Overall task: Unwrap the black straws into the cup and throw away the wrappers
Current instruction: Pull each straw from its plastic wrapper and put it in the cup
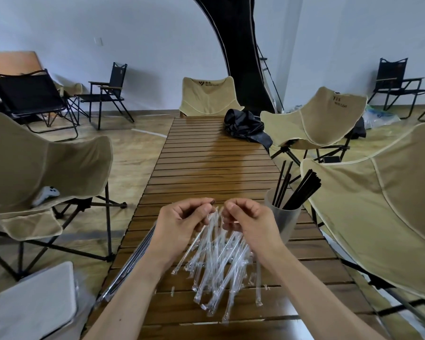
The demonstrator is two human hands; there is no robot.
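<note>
Both hands are up over the slatted wooden table, the left hand and the right hand each pinching the top of one clear wrapper between curled fingers, a dark straw tip poking out at the left fingertips. Right beneath them lies a loose heap of clear wrappers, while the frosted cup stands just beside the right hand at the table's right edge, black straws leaning out of it. Tan folding chairs flank the table, and a crumpled black bag sits at its far end.
</note>
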